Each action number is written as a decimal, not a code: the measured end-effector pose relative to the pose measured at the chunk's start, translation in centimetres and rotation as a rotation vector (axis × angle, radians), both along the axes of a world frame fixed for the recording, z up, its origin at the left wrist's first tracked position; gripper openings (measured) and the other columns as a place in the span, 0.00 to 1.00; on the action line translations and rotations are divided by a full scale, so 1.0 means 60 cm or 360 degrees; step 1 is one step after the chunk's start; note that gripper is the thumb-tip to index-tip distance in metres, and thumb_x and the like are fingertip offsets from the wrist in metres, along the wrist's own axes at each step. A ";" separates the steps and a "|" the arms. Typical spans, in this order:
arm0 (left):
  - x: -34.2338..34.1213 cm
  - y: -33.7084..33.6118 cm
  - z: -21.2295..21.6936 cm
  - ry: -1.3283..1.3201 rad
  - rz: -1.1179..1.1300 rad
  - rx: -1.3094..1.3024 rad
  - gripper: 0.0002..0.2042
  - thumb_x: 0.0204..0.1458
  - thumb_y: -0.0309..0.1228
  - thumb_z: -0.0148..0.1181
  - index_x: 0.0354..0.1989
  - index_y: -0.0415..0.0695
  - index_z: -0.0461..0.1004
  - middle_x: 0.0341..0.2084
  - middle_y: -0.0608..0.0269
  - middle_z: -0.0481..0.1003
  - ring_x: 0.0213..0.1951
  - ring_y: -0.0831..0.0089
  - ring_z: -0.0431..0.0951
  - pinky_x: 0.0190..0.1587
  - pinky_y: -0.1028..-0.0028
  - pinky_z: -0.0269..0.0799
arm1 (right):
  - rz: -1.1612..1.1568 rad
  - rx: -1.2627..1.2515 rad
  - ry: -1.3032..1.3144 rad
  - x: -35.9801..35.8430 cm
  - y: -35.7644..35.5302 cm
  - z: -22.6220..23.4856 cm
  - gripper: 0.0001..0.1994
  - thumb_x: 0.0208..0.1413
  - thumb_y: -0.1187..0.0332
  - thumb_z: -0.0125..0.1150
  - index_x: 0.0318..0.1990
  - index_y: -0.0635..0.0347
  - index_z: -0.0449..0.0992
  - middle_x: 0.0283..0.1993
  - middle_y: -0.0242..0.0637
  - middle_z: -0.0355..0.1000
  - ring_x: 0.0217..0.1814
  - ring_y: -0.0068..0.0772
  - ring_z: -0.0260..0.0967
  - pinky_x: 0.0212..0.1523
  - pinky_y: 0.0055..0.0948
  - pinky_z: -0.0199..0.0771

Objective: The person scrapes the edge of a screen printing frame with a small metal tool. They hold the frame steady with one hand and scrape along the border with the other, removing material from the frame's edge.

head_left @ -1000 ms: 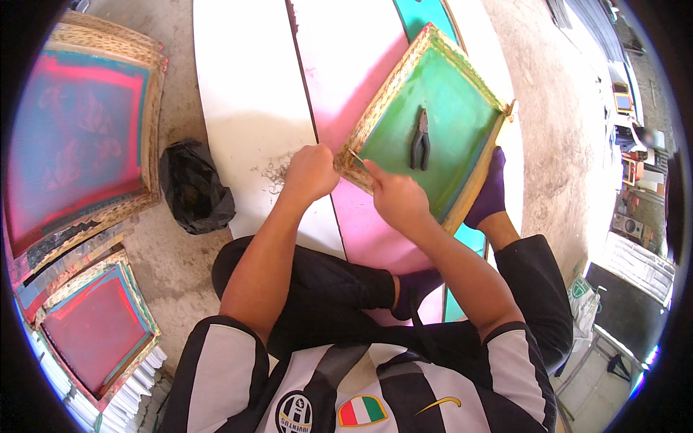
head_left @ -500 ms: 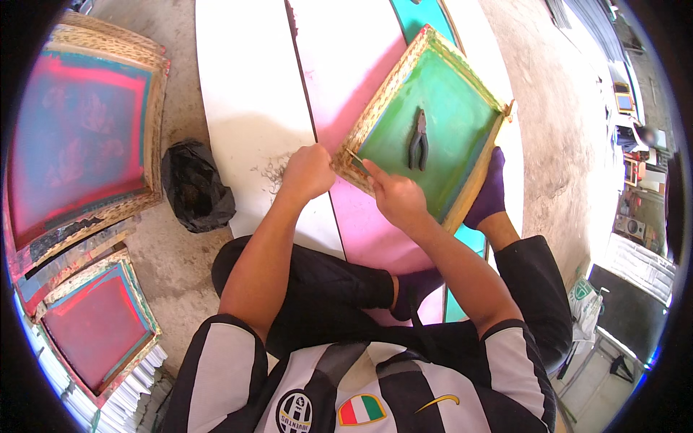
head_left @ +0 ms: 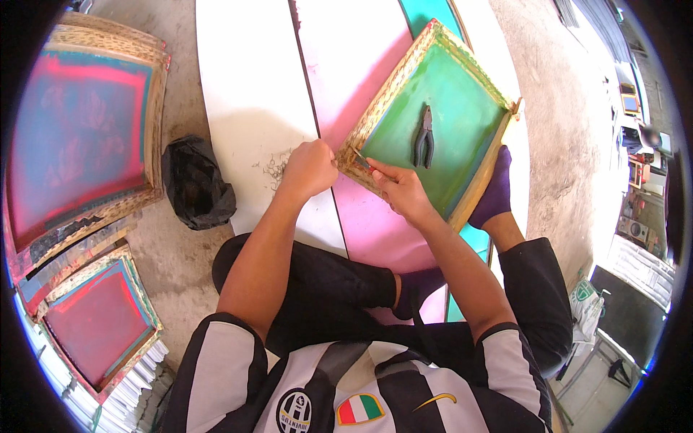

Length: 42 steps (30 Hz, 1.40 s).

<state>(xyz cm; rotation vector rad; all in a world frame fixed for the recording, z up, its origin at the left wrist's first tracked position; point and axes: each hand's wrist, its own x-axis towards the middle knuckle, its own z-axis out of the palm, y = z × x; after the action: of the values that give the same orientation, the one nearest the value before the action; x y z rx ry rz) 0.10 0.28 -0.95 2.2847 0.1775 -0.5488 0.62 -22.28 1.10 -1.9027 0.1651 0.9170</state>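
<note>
At the upper left of the frame a large wooden screen frame [head_left: 79,137] with pink and blue mesh leans over others, and below it, at the lower left, a smaller red-meshed frame [head_left: 97,321] lies on a stack of white sheets [head_left: 133,390]. Just right of the large one, a crumpled black bag [head_left: 195,182] sits on the concrete floor [head_left: 173,65].

Next comes a long white board [head_left: 245,86] running up the frame, with a small scatter of dark bits [head_left: 273,167] on it close to the left hand [head_left: 310,169]. That hand is closed into a fist, gripping the near corner of the green screen frame [head_left: 447,115]. A pink board [head_left: 346,65] lies beside the white one, touching it along a dark seam.

The green frame rests tilted across the pink board in the upper middle of the frame, its wooden rim worn and flecked. The right hand [head_left: 401,191] sits just right of the left one at the same corner, fingers pinched together on a thin metal tool [head_left: 361,159] whose tip meets the rim. A pair of dark pliers [head_left: 424,137] lies loose on the green mesh, apart from both hands.

Further right, a foot in a purple sock [head_left: 494,191] presses against the frame's lower right edge. At the far right edge, cluttered furniture is too small to make out.
</note>
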 end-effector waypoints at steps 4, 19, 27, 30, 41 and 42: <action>0.001 0.002 -0.003 0.0027 -0.0008 -0.0019 0.07 0.46 0.25 0.61 0.19 0.35 0.78 0.23 0.38 0.77 0.31 0.42 0.80 0.37 0.50 0.75 | 0.0096 -0.0044 -0.0135 0.003 -0.004 0.001 0.19 0.68 0.62 0.58 0.63 0.56 0.76 0.24 0.26 0.70 0.21 0.17 0.60 0.25 0.25 0.67; -0.003 0.004 -0.011 -0.0066 0.0006 -0.0042 0.08 0.47 0.25 0.58 0.18 0.36 0.76 0.18 0.41 0.76 0.26 0.45 0.81 0.35 0.53 0.76 | 0.0283 -0.0065 -0.0739 0.012 -0.011 -0.025 0.18 0.68 0.59 0.56 0.63 0.48 0.77 0.26 0.33 0.72 0.21 0.24 0.65 0.23 0.27 0.66; 0.003 0.006 0.001 0.0120 0.0012 -0.0065 0.09 0.50 0.29 0.63 0.26 0.34 0.80 0.24 0.37 0.76 0.31 0.43 0.80 0.38 0.53 0.74 | 0.0014 -0.0017 0.0228 0.030 -0.005 0.014 0.18 0.67 0.57 0.57 0.61 0.46 0.78 0.35 0.39 0.77 0.29 0.34 0.74 0.34 0.38 0.73; 0.002 0.006 -0.001 0.0138 0.0035 -0.0068 0.09 0.51 0.29 0.63 0.29 0.34 0.81 0.25 0.38 0.77 0.32 0.44 0.81 0.39 0.53 0.75 | 0.0063 -0.0194 0.0085 0.027 -0.005 0.028 0.18 0.65 0.57 0.59 0.60 0.44 0.78 0.40 0.46 0.82 0.35 0.45 0.82 0.42 0.45 0.80; -0.001 -0.005 0.011 0.0078 0.0032 0.0068 0.10 0.53 0.30 0.61 0.32 0.35 0.82 0.28 0.38 0.79 0.35 0.43 0.82 0.42 0.52 0.76 | 0.0671 -0.0825 -0.1010 0.001 0.001 0.045 0.15 0.64 0.60 0.59 0.57 0.43 0.80 0.40 0.43 0.81 0.40 0.50 0.80 0.42 0.46 0.79; -0.001 -0.005 0.012 0.0075 0.0039 0.0066 0.10 0.53 0.30 0.61 0.32 0.35 0.82 0.28 0.38 0.79 0.35 0.43 0.82 0.42 0.52 0.76 | 0.0684 -0.0836 -0.1021 0.002 0.001 0.045 0.15 0.64 0.60 0.59 0.57 0.43 0.80 0.40 0.44 0.81 0.40 0.50 0.79 0.42 0.46 0.79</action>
<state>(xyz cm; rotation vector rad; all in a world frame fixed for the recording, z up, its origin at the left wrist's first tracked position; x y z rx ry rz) 0.05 -0.04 -0.20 2.3079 0.2417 -0.5914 0.73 -22.20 3.78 -2.6935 -0.4442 0.5059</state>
